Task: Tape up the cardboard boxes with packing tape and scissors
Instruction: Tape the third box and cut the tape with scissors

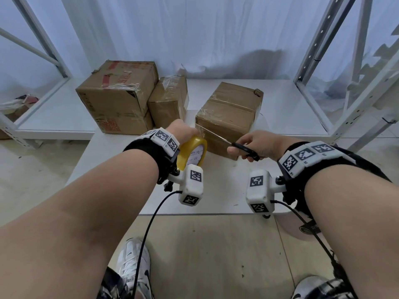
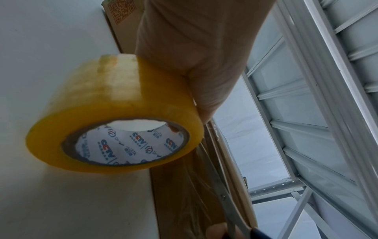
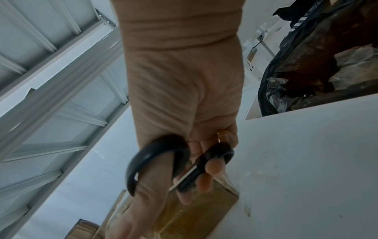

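Observation:
My left hand (image 1: 183,131) grips a yellow roll of packing tape (image 1: 192,153) just left of a small cardboard box (image 1: 228,117) on the white table (image 1: 216,190). A clear strip of tape (image 2: 196,186) runs from the roll (image 2: 114,122) to the box's near side. My right hand (image 1: 252,145) holds black-handled scissors (image 1: 244,149), thumb and fingers through the loops (image 3: 155,160). The blades (image 1: 220,139) point left at the stretched tape beside the box's front face.
Two more taped cardboard boxes, a large one (image 1: 116,98) and a smaller one (image 1: 170,100), stand at the back left. White metal shelving (image 1: 345,83) flanks the table on both sides. A black rubbish bag (image 3: 319,64) sits off to the right.

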The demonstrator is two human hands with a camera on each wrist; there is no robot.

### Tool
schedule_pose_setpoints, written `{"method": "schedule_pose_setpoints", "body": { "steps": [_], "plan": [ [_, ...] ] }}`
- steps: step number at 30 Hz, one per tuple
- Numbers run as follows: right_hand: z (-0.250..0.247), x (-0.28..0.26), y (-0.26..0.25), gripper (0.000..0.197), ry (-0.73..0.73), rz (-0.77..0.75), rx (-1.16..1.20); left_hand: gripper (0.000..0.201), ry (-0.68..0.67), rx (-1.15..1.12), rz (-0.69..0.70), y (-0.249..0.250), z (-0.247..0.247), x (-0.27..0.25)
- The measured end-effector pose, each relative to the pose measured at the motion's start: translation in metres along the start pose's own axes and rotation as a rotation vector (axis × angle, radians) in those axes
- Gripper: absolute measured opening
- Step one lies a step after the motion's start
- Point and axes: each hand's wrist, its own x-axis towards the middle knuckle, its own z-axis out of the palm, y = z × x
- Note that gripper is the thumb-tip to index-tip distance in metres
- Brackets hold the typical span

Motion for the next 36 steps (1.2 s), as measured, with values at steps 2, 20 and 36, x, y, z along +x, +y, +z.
{"method": "schedule_pose_setpoints", "body": {
  "steps": [2,20,36],
  "plan": [
    [-0.004,0.001,0.001,0.046,0.027,-0.008,-0.028,0.044,0.012,-0.002,-0.008,0.000,0.000,0.002],
    [-0.011,-0.007,-0.004,0.047,-0.037,0.084,-0.366,0.024,0.056,0.252,0.090,-0.004,0.000,-0.004],
    [0.021,0.010,-0.031,0.026,0.548,-0.389,-0.703,0.029,0.086,0.279,0.126,-0.011,0.002,-0.001]
  ]
}}
